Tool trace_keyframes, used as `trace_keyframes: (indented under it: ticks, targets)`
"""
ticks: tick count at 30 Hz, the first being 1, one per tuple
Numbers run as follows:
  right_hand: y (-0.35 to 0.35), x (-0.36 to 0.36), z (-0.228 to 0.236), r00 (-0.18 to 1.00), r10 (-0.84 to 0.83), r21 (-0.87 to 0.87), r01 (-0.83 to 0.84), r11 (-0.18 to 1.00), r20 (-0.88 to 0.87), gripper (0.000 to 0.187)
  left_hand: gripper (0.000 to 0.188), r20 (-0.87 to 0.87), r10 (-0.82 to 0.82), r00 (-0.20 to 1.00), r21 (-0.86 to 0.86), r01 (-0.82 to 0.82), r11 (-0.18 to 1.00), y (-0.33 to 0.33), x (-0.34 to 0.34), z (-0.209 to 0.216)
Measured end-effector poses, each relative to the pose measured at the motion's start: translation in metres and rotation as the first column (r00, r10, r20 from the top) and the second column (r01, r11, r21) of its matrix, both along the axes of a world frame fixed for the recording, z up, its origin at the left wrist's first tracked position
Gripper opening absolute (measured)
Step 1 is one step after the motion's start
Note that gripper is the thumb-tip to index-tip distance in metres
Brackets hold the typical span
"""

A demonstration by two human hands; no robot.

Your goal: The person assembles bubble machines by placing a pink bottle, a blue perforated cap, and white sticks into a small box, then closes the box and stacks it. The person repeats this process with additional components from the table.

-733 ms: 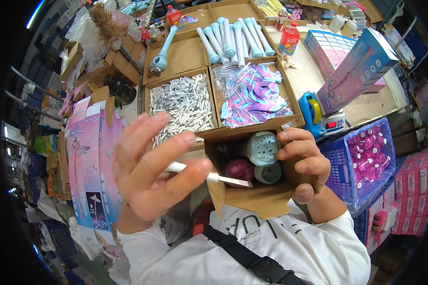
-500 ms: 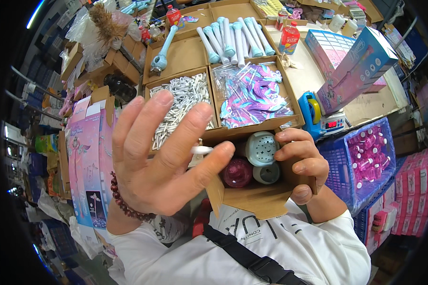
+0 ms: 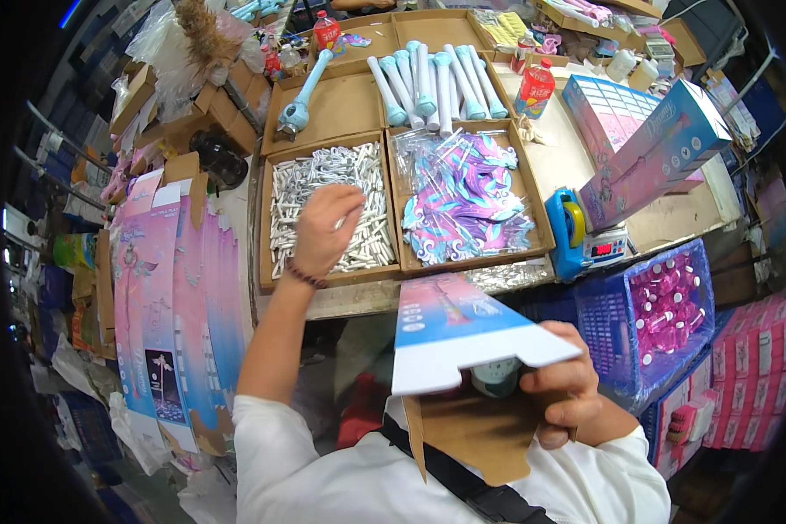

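At wht pcs (image 3: 349, 164), L grip (image 3: 328, 229); box (image 3: 441, 336) in R grip (image 3: 566, 389)

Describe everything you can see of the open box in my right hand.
The box looks like cardboard, printed pink and blue outside and plain brown inside. Its near end is open, with a notched white flap above and a brown flap below. It sits tilted before the white shirt, your right hand gripping its right side. A pale blue-grey piece shows inside; how deep it reaches is hidden.

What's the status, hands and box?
Left hand at the white pieces, grip unclear. Right hand gripping open box. Printed panel partly hiding pale item inside.
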State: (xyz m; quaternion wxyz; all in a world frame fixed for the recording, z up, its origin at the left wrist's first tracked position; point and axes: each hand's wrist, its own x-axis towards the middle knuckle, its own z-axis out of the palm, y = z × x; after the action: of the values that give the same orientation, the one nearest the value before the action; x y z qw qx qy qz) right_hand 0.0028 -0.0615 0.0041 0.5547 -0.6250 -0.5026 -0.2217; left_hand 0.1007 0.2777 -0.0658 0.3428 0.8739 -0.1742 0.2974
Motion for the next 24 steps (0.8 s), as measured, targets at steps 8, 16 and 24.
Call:
trace_keyframes:
  ticks: [8,16,24]
  targets:
    - [-0.002,-0.014,0.002,0.996,-0.084,-0.026,0.083,0.996,-0.036,0.015,0.028,-0.582,0.075,0.809,0.17,0.03,0.985,-0.049,0.062,-0.147]
    - [0.001,-0.005,0.004,0.996,-0.085,0.0,0.085,0.996,-0.031,0.017,0.048,-0.678,0.391,0.622,0.567,0.106,0.817,-0.091,0.083,-0.162]
    - [0.012,0.035,0.005,0.998,0.006,0.068,-0.002,0.998,-0.059,0.027,0.036,0.258,0.2,0.945,-0.564,-0.021,0.825,-0.011,0.03,0.032]
